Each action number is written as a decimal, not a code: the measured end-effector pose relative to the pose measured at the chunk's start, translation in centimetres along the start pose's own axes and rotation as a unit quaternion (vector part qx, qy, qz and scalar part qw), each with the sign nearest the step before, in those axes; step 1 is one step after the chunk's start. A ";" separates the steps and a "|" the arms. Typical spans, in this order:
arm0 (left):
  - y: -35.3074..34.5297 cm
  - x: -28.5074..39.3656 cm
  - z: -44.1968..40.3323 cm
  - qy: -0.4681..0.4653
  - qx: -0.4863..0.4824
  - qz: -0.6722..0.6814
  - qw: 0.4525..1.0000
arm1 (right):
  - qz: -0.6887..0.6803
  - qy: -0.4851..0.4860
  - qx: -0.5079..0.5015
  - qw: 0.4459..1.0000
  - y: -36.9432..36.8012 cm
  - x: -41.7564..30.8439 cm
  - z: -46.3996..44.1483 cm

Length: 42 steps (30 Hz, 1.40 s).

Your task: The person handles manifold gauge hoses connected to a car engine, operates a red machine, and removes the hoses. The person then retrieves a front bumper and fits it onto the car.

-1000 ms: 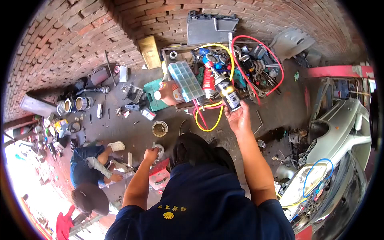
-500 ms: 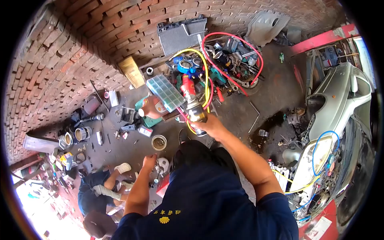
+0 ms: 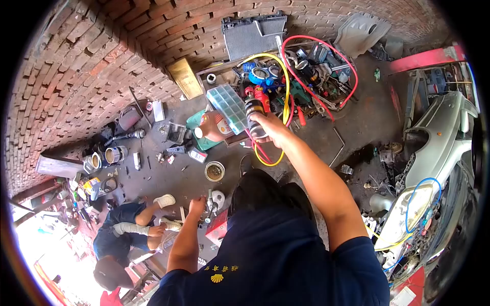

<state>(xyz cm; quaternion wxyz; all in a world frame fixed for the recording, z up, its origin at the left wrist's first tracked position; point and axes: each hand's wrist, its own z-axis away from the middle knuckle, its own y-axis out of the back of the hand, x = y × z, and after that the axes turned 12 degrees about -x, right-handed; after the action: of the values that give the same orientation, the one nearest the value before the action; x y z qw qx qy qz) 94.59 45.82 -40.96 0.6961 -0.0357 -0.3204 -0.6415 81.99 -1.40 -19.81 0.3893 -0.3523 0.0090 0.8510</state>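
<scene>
Right grip [image 3: 270, 127] wrapped around a dark can [image 3: 253, 108] beside a clear compartment box [image 3: 226, 106], upper centre of the frame; likely light and stiff-walled, it could slip if oily, best held mid-body. Whether the left grip [image 3: 197, 205] holds anything cannot be told.

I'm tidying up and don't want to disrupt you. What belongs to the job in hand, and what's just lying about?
Job in hand, seemingly:
- dark can, in the right hand
- whatever the left hand may hold; unclear

Apparently lying about:
- divided box
- jug
- open tin
- finned panel
</scene>
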 end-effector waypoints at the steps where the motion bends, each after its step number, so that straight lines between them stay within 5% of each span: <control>1: 0.0 0.4 0.3 0.001 -0.002 -0.001 1.000 | 0.003 -0.007 0.013 1.000 -0.1 -0.4 -0.4; 3: 0.1 0.8 1.0 0.094 -0.037 0.067 0.993 | 0.039 0.011 0.045 0.998 0.0 -0.6 -1.2; 7: -0.1 1.9 1.1 0.091 -0.067 0.034 0.993 | 0.224 0.108 0.123 0.961 1.0 2.4 -1.2; 8: -0.3 2.7 1.2 0.093 -0.065 0.036 0.993 | 0.215 0.211 0.113 0.947 1.4 4.1 -0.1; 9: -0.4 3.2 1.2 0.095 -0.063 0.037 0.993 | 0.297 0.149 0.168 0.928 1.7 5.2 1.7; 17: -1.5 5.0 -1.9 0.041 -0.138 -0.002 0.990 | 0.254 0.031 0.215 0.943 8.8 24.9 15.2; 19: -1.3 2.1 -5.5 0.024 -0.146 -0.166 0.975 | 0.266 0.000 0.227 0.937 10.5 29.8 18.9; 21: -1.1 6.1 -4.6 0.001 -0.156 -0.211 0.965 | 0.262 -0.019 0.244 0.934 11.6 34.3 22.4; 29: -6.2 19.2 0.4 -0.082 -0.143 -0.262 0.951 | 0.068 0.012 0.395 0.916 13.7 53.3 30.8; 37: -15.6 22.3 8.8 -0.112 -0.196 -0.350 0.909 | -0.244 0.024 0.435 0.866 7.6 74.8 34.9; 42: -21.0 21.9 12.2 -0.144 -0.209 -0.501 0.827 | -0.393 -0.003 0.417 0.820 2.3 85.1 38.5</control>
<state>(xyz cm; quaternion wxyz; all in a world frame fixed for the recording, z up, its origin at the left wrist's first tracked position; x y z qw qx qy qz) 69.85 28.73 -28.09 0.2010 -0.1072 -0.2494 -0.9412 19.45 64.03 -43.06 0.8003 -0.1271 0.2223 0.5421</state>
